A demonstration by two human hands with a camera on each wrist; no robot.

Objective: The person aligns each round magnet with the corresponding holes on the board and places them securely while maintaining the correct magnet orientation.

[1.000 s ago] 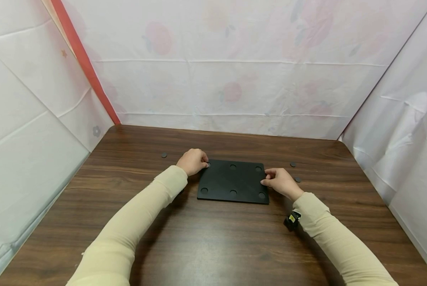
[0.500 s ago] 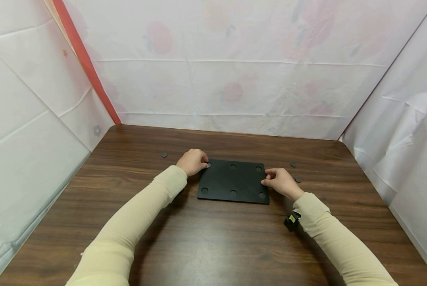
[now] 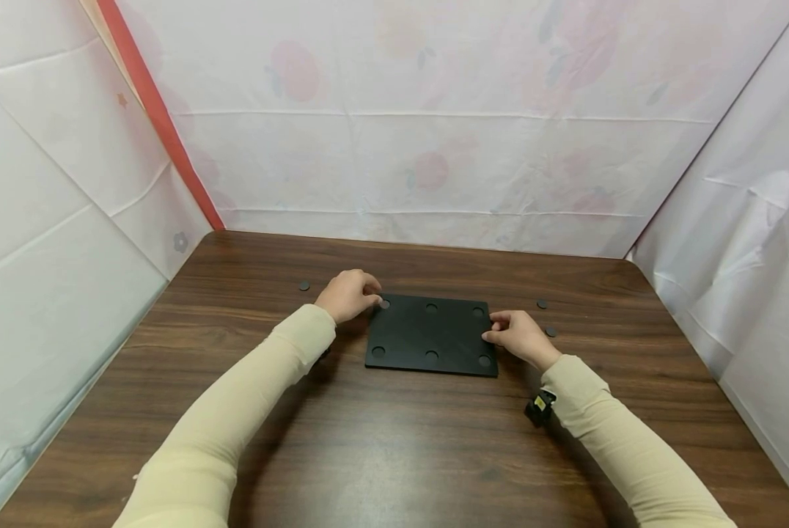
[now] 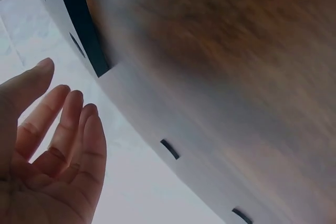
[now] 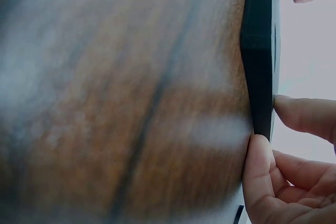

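Note:
A flat black board (image 3: 427, 334) with several round recesses lies on the table. My right hand (image 3: 518, 338) pinches its right edge. In the right wrist view the thumb (image 5: 304, 116) touches the board's upper rim and a curled finger (image 5: 258, 169) touches its side. Just off the far left corner, my left hand (image 3: 348, 295) is apart from the board. The left wrist view shows its fingers (image 4: 89, 153) loosely bent, with nothing between them and the thumb. A greyish disc (image 3: 384, 304) shows at the far left recess; the other recesses look bare.
On the brown wooden table (image 3: 381, 440), one small dark disc (image 3: 304, 286) lies left of the board. To the right lie a disc (image 3: 542, 303) and a nearer disc (image 3: 550, 332). A white patterned cloth (image 3: 401, 147) hangs behind the table.
My left hand has let go at the board's far left corner and moved slightly left and away, its fingers parting. The right hand and the board have stayed in place.

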